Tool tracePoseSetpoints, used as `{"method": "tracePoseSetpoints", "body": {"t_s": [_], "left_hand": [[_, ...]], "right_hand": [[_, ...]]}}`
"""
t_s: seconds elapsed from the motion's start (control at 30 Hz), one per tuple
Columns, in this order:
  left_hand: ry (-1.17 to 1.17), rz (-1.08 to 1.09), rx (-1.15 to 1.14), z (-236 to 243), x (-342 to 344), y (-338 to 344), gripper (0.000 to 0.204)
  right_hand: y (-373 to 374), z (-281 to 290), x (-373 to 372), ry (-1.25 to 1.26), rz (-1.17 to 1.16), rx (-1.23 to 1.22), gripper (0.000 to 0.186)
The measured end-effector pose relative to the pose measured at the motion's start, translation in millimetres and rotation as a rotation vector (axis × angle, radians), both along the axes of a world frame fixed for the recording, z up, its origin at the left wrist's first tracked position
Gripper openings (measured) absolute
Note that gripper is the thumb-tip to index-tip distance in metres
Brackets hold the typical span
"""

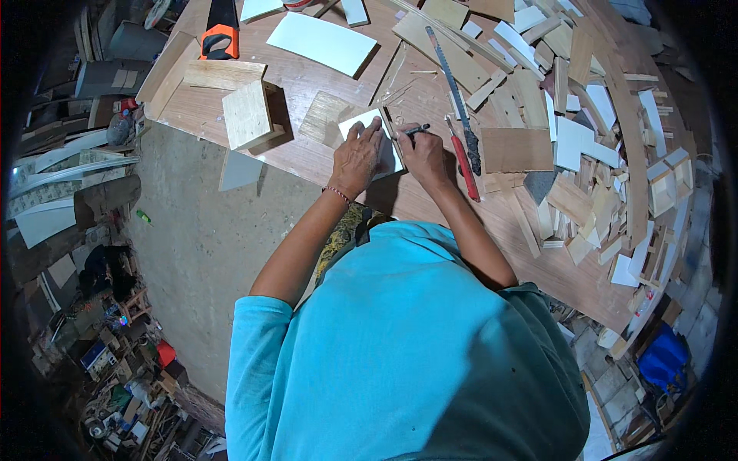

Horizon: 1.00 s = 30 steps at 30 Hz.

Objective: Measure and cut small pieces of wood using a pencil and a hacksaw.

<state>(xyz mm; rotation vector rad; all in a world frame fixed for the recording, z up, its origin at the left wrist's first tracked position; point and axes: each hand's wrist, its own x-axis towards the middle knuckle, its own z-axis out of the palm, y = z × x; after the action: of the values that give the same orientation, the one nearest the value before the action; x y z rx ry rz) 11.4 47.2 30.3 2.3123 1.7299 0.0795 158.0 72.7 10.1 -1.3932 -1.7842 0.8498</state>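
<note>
I see left hand [358,160] laid on the board [393,163], long axis slanting away leftward; right hand [423,156] pinches a pen [417,129] rightward.

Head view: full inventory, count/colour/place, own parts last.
Worktable: 1, brown, centre to right
White board: 1, white, under the left hand
Marking tool: 1, dark, in the right hand
Handsaw: 1, orange and black, top left
Narrow saw: 1, black handle, right of the hands
Red-handled tool: 1, beside the narrow saw
Wooden box: 1, pale, table's left edge
Large panel: 1, white, top centre
Offcuts: many, brown and white, table's right
Blue item: 1, lower right
Floor: grey, left
Clutter: uncountable, mixed, lower left
Shirt: 1, turquoise, bottom centre
Left hand: 1, bare, on white board
Right hand: 1, bare, centre
</note>
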Motion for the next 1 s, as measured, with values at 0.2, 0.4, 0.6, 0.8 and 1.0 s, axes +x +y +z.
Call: {"method": "tracePoseSetpoints", "body": {"t_s": [0.2,0.4,0.6,0.8,1.0], "left_hand": [[-0.045,0.028,-0.046,9.1,-0.1,1.0,0.060],[-0.015,0.034,-0.086,10.1,0.4,1.7,0.066],[-0.003,0.038,-0.090,9.2,1.7,2.2,0.068],[-0.036,0.010,0.045,0.3,-0.2,2.5,0.045],[-0.031,0.018,-0.051,9.8,0.6,1.2,0.063]], "right_hand": [[6.6,3.8,-4.7,-0.125,0.074,0.061,0.017],[48.6,-1.2,-29.1,-0.124,0.023,0.112,0.021],[56.7,-3.1,-33.0,-0.104,0.027,0.116,0.024],[1.2,-2.5,1.8,-0.161,0.140,0.102,0.021],[-25.0,0.4,10.1,-0.094,0.040,0.035,0.021]]}}
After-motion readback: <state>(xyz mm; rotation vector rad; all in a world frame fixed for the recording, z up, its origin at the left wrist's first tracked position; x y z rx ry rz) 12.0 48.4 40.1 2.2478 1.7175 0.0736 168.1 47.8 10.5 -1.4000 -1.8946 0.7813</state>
